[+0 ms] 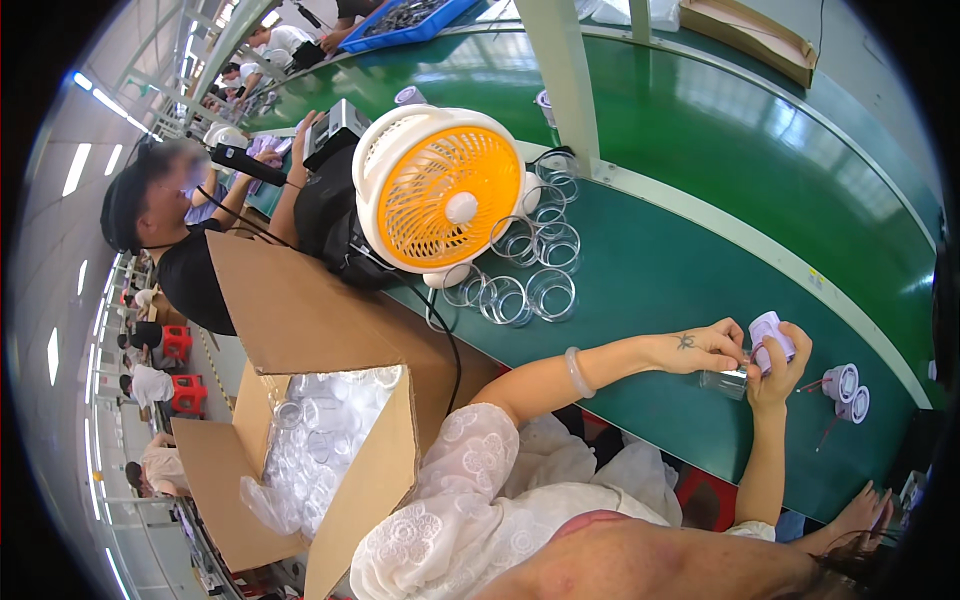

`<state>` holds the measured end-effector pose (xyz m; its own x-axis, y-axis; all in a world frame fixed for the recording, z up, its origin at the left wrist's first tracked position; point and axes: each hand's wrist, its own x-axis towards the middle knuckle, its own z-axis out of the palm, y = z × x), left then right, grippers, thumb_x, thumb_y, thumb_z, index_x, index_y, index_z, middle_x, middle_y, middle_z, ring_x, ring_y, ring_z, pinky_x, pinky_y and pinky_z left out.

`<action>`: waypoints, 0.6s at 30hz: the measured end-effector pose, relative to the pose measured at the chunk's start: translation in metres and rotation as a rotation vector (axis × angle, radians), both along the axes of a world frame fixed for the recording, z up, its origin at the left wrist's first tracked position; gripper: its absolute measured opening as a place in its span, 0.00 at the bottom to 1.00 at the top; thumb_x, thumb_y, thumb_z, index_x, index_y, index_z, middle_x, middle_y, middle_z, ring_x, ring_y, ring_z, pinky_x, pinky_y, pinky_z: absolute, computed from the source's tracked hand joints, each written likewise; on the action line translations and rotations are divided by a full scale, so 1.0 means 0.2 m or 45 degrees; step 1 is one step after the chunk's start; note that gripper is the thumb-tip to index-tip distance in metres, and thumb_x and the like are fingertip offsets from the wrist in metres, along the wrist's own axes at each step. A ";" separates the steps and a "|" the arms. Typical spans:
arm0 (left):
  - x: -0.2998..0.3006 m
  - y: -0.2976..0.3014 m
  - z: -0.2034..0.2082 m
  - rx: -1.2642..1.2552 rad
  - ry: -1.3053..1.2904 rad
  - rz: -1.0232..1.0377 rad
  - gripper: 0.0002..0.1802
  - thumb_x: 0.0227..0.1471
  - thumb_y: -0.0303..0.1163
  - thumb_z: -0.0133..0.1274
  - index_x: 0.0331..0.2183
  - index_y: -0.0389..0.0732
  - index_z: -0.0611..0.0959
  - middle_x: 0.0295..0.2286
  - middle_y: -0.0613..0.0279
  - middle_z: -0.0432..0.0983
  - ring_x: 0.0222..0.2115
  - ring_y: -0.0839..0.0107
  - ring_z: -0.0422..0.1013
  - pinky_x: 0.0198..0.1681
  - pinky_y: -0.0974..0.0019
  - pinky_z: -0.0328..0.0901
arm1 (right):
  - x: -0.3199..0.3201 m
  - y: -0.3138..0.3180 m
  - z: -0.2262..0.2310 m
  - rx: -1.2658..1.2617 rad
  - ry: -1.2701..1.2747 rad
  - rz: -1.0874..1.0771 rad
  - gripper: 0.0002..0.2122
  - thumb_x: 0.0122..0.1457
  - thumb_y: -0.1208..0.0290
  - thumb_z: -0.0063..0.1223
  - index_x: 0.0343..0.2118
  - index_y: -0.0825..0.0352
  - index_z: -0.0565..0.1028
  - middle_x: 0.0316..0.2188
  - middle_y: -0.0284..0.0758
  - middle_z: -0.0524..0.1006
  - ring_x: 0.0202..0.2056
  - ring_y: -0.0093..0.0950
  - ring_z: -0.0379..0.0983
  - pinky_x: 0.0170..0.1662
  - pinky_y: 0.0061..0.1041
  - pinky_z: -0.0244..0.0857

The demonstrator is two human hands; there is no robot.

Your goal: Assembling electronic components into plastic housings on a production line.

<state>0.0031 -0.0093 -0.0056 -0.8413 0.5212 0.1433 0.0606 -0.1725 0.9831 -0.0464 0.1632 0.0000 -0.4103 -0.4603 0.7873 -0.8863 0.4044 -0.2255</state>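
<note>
Over the green conveyor belt (640, 290), the right hand (778, 372) grips a small lilac part (770, 336) while the left hand (708, 348) pinches a clear ring (724, 381) against it.

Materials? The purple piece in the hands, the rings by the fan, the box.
Purple piece in the right hand: looks like moulded plastic, smooth and opaque. Rings by the fan: clear, glossy, see-through with highlights, probably plastic, possibly glass. Box: brown corrugated cardboard, matt, folded flaps.

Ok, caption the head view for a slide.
Both hands, left hand and right hand, join a lilac part to a clear ring over the green conveyor belt.
</note>
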 end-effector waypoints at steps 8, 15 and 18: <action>0.01 0.02 0.00 0.080 0.025 0.051 0.10 0.43 0.34 0.50 0.27 0.37 0.77 0.34 0.61 0.55 0.36 0.70 0.55 0.41 0.69 0.53 | 0.00 0.02 0.01 0.005 0.085 0.023 0.22 0.51 0.47 0.37 0.30 0.64 0.68 0.36 0.42 0.64 0.35 0.38 0.63 0.34 0.33 0.59; 0.02 0.02 0.01 0.089 -0.060 0.063 0.10 0.43 0.34 0.50 0.23 0.36 0.78 0.33 0.62 0.55 0.36 0.71 0.56 0.40 0.71 0.55 | -0.01 0.02 0.01 0.040 0.089 0.063 0.21 0.51 0.48 0.37 0.32 0.63 0.68 0.36 0.42 0.64 0.35 0.38 0.63 0.34 0.33 0.60; 0.01 0.01 0.01 0.032 -0.009 0.105 0.10 0.44 0.34 0.50 0.22 0.36 0.78 0.33 0.61 0.55 0.36 0.71 0.57 0.40 0.71 0.55 | -0.02 0.02 0.02 0.047 0.092 0.081 0.21 0.51 0.48 0.38 0.32 0.63 0.67 0.35 0.42 0.64 0.35 0.38 0.63 0.34 0.32 0.59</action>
